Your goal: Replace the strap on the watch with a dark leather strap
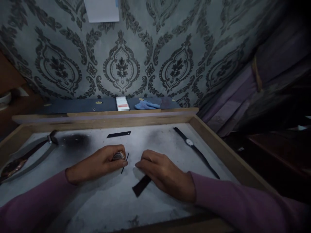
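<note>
My left hand is closed around a round metal watch case, thumb and fingers gripping its edge. Just past those fingertips, a thin dark rod slants over the white surface; whether the hand touches it is unclear. Across a small gap is my right hand, fingers curled and thumb pressed in. From beneath its fingers a dark watch strap sticks out toward me. Anything smaller in the right fingertips is hidden. Both hands are low over the white surface.
A slim watch with a dark strap lies at right. Another watch lies at far left. A dark blade-shaped strip rests behind my hands. The wooden rim borders the surface; beyond it are a blue cloth and a small box.
</note>
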`<action>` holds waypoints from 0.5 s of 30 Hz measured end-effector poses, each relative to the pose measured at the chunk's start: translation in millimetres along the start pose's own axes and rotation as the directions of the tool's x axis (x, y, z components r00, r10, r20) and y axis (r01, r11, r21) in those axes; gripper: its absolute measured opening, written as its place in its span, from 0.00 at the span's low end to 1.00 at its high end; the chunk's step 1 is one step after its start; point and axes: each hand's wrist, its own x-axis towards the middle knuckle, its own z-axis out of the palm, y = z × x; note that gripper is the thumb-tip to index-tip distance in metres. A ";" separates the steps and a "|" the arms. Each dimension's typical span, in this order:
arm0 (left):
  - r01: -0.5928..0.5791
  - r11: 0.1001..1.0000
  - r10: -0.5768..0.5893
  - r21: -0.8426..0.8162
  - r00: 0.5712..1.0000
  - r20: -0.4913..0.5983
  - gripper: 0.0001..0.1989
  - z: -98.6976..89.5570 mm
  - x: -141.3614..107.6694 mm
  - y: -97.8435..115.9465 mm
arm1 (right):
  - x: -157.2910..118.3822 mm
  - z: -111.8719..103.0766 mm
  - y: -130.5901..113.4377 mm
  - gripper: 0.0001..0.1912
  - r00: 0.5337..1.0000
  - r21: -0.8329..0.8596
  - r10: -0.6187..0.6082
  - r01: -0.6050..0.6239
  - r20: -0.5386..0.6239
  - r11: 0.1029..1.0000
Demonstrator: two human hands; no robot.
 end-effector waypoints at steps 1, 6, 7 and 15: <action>0.005 1.000 -0.005 0.001 1.000 0.005 0.12 0.0 0.0 0.1 | -0.1 -0.2 0.6 0.14 1.000 0.011 0.017 -0.017 -0.003 1.000; -0.001 1.000 0.001 -0.012 1.000 0.014 0.08 -0.2 -0.3 1.0 | -0.6 2.5 3.5 0.12 0.996 0.073 0.089 -0.088 -0.005 0.993; -0.010 1.000 0.010 -0.007 1.000 0.012 0.08 -0.4 -0.4 1.0 | -0.6 2.9 3.9 0.12 0.995 0.083 0.097 -0.096 -0.008 0.992; -0.072 0.994 0.073 0.080 0.997 -0.014 0.04 -1.3 -2.2 0.1 | 0.3 2.3 5.3 0.13 0.992 0.128 0.122 -0.117 -0.034 0.985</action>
